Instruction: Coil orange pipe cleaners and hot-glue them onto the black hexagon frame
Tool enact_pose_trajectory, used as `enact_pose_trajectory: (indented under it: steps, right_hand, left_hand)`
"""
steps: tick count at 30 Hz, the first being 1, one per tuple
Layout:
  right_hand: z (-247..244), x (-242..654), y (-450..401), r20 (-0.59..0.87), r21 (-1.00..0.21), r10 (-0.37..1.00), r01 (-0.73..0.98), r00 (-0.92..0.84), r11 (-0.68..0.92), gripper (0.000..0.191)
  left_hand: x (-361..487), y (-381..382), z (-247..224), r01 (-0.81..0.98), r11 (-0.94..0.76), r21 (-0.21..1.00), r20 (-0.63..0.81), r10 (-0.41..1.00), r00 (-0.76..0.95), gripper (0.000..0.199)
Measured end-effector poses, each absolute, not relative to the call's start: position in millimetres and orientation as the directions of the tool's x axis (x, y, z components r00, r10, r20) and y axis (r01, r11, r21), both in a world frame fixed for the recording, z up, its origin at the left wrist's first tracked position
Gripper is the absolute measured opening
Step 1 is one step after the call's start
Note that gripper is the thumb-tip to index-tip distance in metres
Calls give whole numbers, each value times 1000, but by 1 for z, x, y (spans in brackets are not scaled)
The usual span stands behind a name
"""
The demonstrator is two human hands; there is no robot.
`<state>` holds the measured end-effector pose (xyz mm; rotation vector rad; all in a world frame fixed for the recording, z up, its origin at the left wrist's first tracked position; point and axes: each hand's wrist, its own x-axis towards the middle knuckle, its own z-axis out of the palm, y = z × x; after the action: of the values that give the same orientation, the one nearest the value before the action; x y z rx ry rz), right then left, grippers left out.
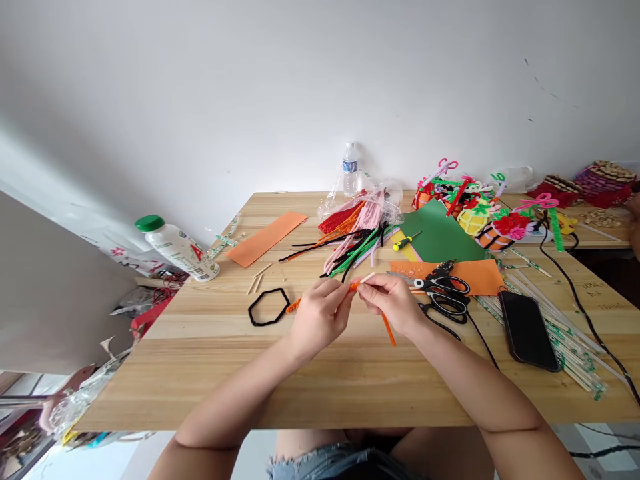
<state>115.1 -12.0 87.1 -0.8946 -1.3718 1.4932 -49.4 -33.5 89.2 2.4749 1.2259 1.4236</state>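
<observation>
Pale wood forms the table [210, 380]; at its middle, the left hand [320, 317] and right hand [391, 300], close together, pinch a bright orange pipe cleaner [389, 329], straight tail toward the near side, against a slim cream stick [367, 277].

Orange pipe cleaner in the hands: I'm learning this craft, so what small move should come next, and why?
Perhaps wind the loose end of the orange pipe cleaner around the pale stick with the right hand, while the left hand steadies it: orange shows against the stick between the hands, but a straight length hangs below the right hand and the stick's tip is bare.
</observation>
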Motion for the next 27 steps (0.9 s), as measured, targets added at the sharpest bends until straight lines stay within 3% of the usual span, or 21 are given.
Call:
enact_pose_trajectory:
  steps: [2,4,7,9,12,15,19,22,24,27]
  right_hand:
    - [85,115,-11,69,-988,936,-152,-346,17,34]
    - [86,115,-11,74,-988,935,-152,-347,22,34]
    - [90,117,-12,76,-991,931,-127,-358,32,37]
    - [94,118,-13,86,-994,922,-98,-378,53,40]
    - [98,120,-16,102,-994,912,-73,-397,79,42]
    - [99,119,-17,122,-992,919,-67,-375,104,42]
    - [94,118,-15,114,-992,928,-93,-354,86,41]
    - [93,118,-14,75,-989,935,-146,-346,25,40]
    - [94,118,-15,76,-988,935,-150,-345,25,37]
    - [99,119,-16,92,-991,925,-121,-370,50,36]
  left_hand:
    - [-49,-34,88,647,-696,311,737,607,299,25]
    - [-49,-34,90,640,-682,354,713,640,287,26]
    - [-53,-35,97,475,-560,679,475,828,297,31]
    - [-57,-34,101,268,-311,912,200,907,371,39]
    - [-61,-31,104,25,40,999,-47,887,459,50]
    - [-60,-30,105,5,17,1000,-17,913,407,45]
    - [-53,-37,102,227,-360,905,322,928,186,29]
    - [-50,-41,101,319,-489,812,494,866,72,25]
    - [-52,-40,102,257,-420,871,400,908,127,27]
    - [-59,-34,105,32,-93,995,73,917,393,44]
